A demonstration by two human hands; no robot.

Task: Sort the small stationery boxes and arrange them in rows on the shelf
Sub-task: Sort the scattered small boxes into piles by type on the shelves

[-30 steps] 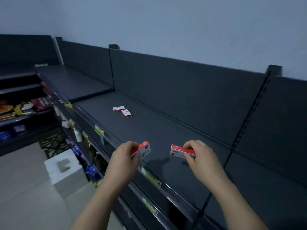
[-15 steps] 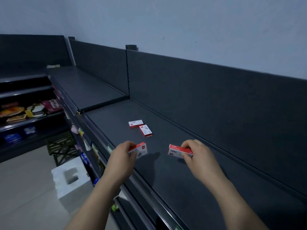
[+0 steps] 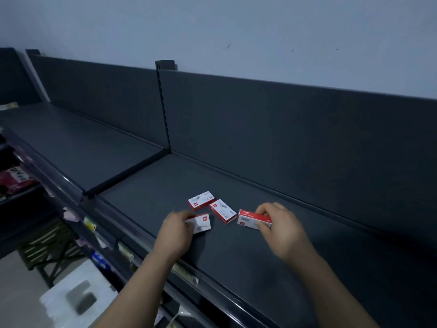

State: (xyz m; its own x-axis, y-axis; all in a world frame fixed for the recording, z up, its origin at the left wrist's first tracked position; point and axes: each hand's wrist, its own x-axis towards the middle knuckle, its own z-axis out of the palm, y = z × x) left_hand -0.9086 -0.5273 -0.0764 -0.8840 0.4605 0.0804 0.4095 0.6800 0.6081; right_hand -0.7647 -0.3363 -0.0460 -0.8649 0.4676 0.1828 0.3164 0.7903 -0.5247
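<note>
Two small red-and-white cardboard boxes [image 3: 201,200] already flat on dark grey metal shelf [image 3: 236,268], askew. Left hand [image 3: 176,229] pinching a third box [image 3: 203,224], right hand [image 3: 281,227] a fourth box [image 3: 251,220], just beside; rows not yet formed.

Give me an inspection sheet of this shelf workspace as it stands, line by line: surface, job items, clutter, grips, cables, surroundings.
Surface: dark shelf top, flat and bare around the boxes.
Job's things: four red and white boxes. Two lie loose close together, the far box and the near box; two are held.
Clutter: one pale item at the far left end, too blurred to identify.
Grips: left grip holds the left box near the front edge; right grip pinches the right box between thumb and fingers.
Cables: nothing seen.
Surroundings: dark back panel, pale wall, stocked lower shelves at left, white foam block on the floor.
</note>
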